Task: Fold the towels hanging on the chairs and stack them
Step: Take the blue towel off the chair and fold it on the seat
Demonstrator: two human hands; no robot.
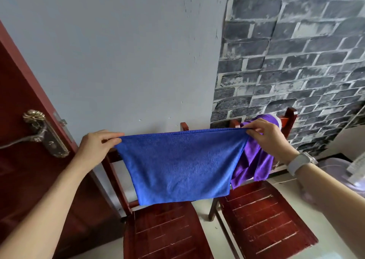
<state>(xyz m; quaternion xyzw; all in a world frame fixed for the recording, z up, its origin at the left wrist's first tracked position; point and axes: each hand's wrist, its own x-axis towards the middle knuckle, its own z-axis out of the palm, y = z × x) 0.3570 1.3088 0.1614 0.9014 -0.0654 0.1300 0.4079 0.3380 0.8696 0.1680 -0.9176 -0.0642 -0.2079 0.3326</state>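
Observation:
A blue towel hangs stretched flat in the air in front of the left chair's back. My left hand pinches its top left corner and my right hand pinches its top right corner. Its top edge looks doubled, as if folded once. A purple towel is draped over the back of the right chair, partly hidden behind my right hand and the blue towel. The left chair has a bare red wooden seat below the blue towel.
A dark red door with a metal handle stands at the left. A grey wall and brick-pattern wallpaper are behind the chairs. A pale plastic container sits at the right edge. Light floor shows between the chairs.

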